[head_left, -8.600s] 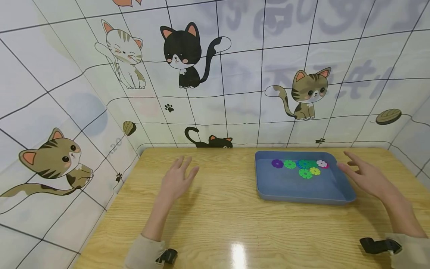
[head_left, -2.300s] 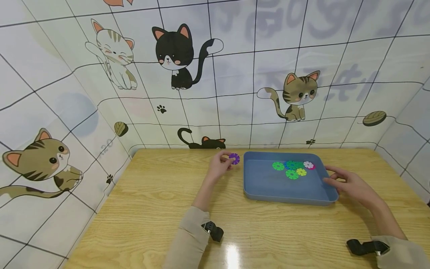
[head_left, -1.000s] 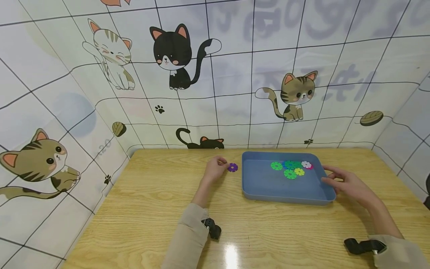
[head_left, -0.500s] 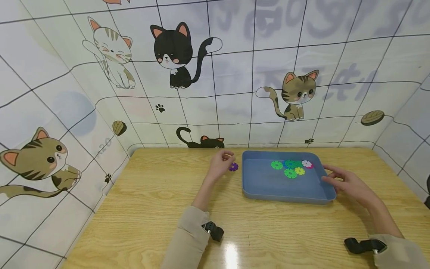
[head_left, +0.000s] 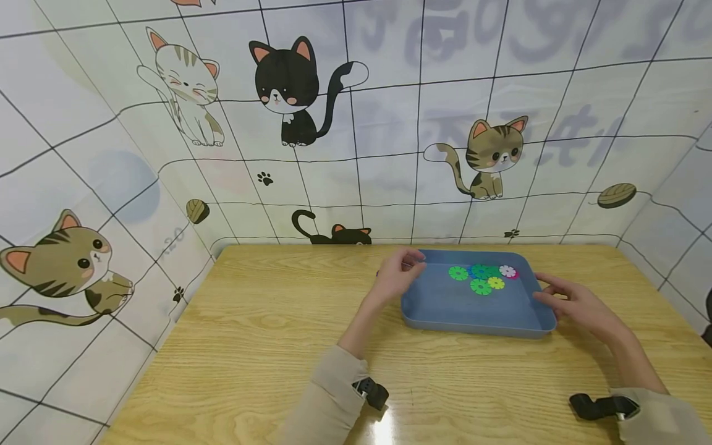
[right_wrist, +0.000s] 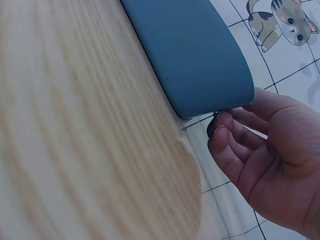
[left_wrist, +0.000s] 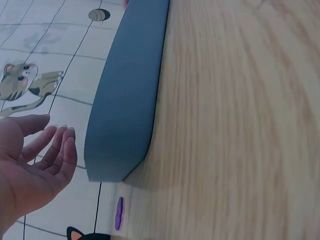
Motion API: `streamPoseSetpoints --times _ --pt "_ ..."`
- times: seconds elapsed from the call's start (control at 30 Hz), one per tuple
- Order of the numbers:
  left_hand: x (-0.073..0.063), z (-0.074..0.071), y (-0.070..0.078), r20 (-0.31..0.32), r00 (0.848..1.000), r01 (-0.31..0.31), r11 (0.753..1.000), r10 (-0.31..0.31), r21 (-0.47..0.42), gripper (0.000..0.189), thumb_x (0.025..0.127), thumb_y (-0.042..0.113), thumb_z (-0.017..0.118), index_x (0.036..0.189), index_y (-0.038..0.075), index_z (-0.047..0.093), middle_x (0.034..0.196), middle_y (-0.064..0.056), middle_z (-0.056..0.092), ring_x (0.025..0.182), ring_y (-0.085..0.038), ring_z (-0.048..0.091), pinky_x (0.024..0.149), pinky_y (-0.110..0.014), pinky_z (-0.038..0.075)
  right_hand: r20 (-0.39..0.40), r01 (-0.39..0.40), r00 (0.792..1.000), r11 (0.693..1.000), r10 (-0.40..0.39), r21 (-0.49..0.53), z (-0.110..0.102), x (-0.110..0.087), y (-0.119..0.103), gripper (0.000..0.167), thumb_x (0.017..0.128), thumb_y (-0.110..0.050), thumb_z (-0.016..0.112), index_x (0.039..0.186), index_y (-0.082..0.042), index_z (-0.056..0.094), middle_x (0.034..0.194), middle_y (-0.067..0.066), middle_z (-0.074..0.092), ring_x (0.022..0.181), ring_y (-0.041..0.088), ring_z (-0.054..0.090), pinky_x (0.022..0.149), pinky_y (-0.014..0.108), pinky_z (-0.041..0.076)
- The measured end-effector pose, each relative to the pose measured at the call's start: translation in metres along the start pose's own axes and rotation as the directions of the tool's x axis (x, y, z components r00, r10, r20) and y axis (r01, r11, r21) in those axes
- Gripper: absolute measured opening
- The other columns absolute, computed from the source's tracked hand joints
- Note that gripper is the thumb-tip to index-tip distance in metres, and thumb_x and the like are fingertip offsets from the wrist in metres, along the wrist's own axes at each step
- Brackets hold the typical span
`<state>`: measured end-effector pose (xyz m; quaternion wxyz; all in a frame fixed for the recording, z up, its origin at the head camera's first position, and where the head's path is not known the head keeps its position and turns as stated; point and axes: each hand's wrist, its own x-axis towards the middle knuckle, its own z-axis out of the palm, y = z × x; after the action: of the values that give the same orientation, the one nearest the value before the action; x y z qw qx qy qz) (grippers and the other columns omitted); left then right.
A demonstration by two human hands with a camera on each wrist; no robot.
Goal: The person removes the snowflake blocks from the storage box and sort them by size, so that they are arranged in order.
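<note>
on the table (head_left: 267, 346), the blue tray (head_left: 445, 309) stretches lengthwise left-to-right.

Purple flower disc (left_wrist: 119, 213) nearly all hidden behind left hand (head_left: 396, 275) in head view; edge-on in left wrist view, face hidden. Same hand blocks part of tray (head_left: 461, 312) rim. Blue disc (head_left: 471, 272) mostly under teal-green disc (head_left: 481, 271), pink disc (head_left: 515, 275) under white disc (head_left: 507, 271). Both wrist views crop tray at top, interior hidden. Right hand (right_wrist: 280, 155) partly behind tray. Dark object (head_left: 709, 318) at head view's right edge cropped, unidentifiable.
</note>
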<state>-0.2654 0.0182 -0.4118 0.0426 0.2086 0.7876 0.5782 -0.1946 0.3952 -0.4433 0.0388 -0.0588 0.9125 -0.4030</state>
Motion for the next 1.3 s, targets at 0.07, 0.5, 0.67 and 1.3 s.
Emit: streamPoseSetpoints --times 0.07,0.5,0.67,1.3 --pt "0.001 0.007 0.001 0.027 1.0 -0.005 1.0 0.005 0.011 0.022 0.101 0.014 0.063 0.12 0.004 0.065 0.105 -0.007 0.065 0.088 -0.014 0.06 0.074 -0.024 0.051 0.001 -0.001 1.0 1.0 0.001 0.003 0.0 -0.001 -0.001 0.067 0.105 -0.027 0.058 0.153 0.008 0.03 0.098 0.012 0.053 0.065 0.017 0.051 0.059 0.029 0.042" --pt "0.011 0.049 -0.005 0.128 0.991 0.034 0.999 -0.039 0.041 0.032 0.1 0.013 0.064 0.13 0.004 0.062 0.112 -0.003 0.068 0.097 -0.009 0.063 0.078 -0.022 0.051 0.003 -0.009 1.0 1.0 0.009 0.013 -0.001 -0.001 0.0 0.067 0.104 -0.027 0.058 0.154 0.008 0.03 0.099 0.012 0.053 0.066 0.016 0.05 0.059 0.029 0.042" --pt "0.016 0.064 -0.008 0.119 0.991 0.049 0.995 -0.059 0.083 0.033 0.097 0.012 0.067 0.129 0.004 0.063 0.12 -0.009 0.067 0.099 -0.011 0.062 0.079 -0.022 0.05 0.0 0.002 1.0 1.0 -0.002 0.016 -0.001 -0.002 -0.001 0.065 0.104 -0.025 0.059 0.153 0.008 0.03 0.099 0.013 0.053 0.065 0.017 0.05 0.058 0.029 0.042" --pt "0.038 0.094 -0.023 0.001 0.989 0.144 0.945 -0.151 0.294 0.044 0.092 0.012 0.069 0.136 0.018 0.066 0.113 -0.002 0.067 0.106 -0.015 0.05 0.086 -0.03 0.041 -0.006 0.004 1.0 1.0 -0.004 0.005 -0.001 0.0 0.003 0.066 0.104 -0.026 0.06 0.154 0.006 0.031 0.098 0.012 0.055 0.064 0.018 0.051 0.058 0.029 0.042"
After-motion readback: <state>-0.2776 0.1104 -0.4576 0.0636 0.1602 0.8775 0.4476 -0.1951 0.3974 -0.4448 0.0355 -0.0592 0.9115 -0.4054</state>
